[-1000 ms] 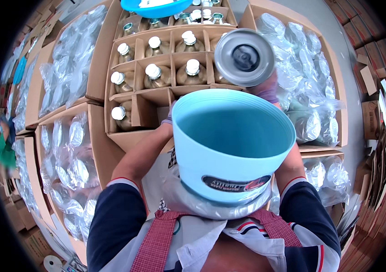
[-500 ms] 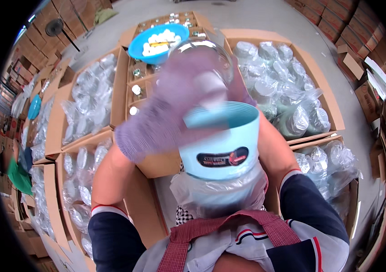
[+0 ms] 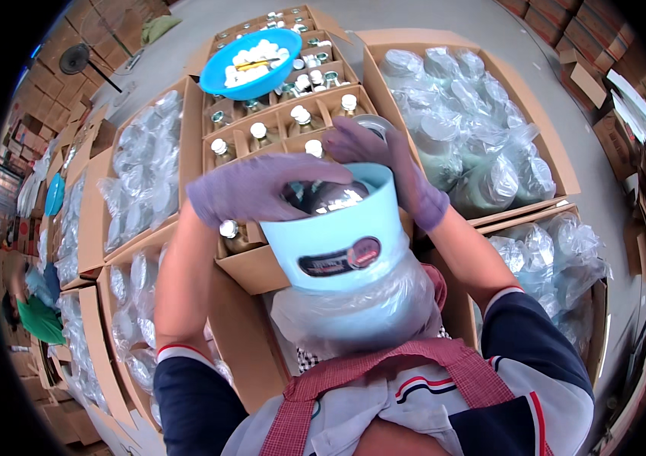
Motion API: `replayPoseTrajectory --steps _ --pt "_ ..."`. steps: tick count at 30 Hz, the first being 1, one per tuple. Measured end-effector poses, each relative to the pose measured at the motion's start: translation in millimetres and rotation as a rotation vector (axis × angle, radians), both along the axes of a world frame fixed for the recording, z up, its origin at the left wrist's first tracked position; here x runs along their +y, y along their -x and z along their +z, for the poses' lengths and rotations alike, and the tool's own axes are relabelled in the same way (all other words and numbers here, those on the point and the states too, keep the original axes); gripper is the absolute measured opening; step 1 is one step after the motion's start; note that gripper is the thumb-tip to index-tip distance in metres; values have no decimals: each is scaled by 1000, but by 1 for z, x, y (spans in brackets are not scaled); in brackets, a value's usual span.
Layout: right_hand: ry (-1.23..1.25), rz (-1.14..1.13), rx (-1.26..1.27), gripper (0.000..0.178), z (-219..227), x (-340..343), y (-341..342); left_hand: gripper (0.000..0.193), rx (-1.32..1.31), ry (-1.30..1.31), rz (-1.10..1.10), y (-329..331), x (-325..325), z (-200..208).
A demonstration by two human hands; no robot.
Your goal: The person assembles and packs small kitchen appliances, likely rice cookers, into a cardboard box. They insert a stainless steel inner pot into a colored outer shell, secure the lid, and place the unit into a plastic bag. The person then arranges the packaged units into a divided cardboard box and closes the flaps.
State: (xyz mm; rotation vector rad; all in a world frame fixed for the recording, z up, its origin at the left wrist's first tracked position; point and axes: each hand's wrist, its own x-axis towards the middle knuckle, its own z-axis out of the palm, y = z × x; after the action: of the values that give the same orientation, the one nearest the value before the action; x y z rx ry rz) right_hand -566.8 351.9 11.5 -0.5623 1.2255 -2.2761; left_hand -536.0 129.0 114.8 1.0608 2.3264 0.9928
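A light blue cylindrical flask casing (image 3: 338,243) sits upright, slightly tilted, against my lap, its lower part wrapped in clear plastic. Inside its open top lies a rounded silvery glass liner (image 3: 336,197). My left hand (image 3: 251,188), in a purple knit glove, curves over the casing's rim with its fingers around the liner. My right hand (image 3: 387,156), gloved alike, is at the far right of the rim with its fingers curled. Just behind those fingers shows a round grey ring-like piece (image 3: 371,124); whether the hand holds it is unclear.
Ahead stands a divided carton (image 3: 262,247) with several white-topped silvery liners (image 3: 260,135). A blue basin (image 3: 220,68) of white pieces rests over it. Cartons (image 3: 566,163) of plastic-wrapped casings flank both sides. A person in green (image 3: 40,319) is at far left.
The glass liner went from above the casing down into its opening. My left hand moved down and left onto the rim; my right hand came into view. The casing shifted slightly left.
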Motion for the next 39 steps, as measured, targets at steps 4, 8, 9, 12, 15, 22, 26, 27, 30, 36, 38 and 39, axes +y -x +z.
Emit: replayPoseTrajectory --steps 4,8,9,12,15,22,26,27,30,36,38,39 --pt "-687 -417 291 61 -102 11 114 61 24 109 134 8 29 9" --pt "-1666 -290 1064 56 -170 19 153 58 -116 -272 390 25 6 -34" --pt "-1637 -256 975 56 -161 14 158 58 -68 -481 440 30 1 -47" --pt "-959 -546 748 66 -109 -16 149 55 111 -591 861 78 5 -76" --pt "-425 -369 540 55 -4 -33 103 64 282 -485 772 83 19 -61" --pt "-150 -213 171 84 41 26 37 74 -53 -599 392 8 -25 -22" --pt "-190 -218 448 72 12 20 37 66 18 -690 342 -1 1 -15" --pt "-218 -241 423 71 3 15 44 66 1 -717 361 -2 4 -14" --pt "-105 -216 498 67 -26 6 60 63 159 -512 271 11 -7 -9" --pt "-223 -302 741 51 -48 12 89 43 -71 -719 445 18 -5 11" --pt "-85 -177 578 52 -30 8 64 41 -6 -626 301 18 -8 -2" --pt "-45 -178 598 51 -29 7 61 40 32 -577 217 20 -8 -9"
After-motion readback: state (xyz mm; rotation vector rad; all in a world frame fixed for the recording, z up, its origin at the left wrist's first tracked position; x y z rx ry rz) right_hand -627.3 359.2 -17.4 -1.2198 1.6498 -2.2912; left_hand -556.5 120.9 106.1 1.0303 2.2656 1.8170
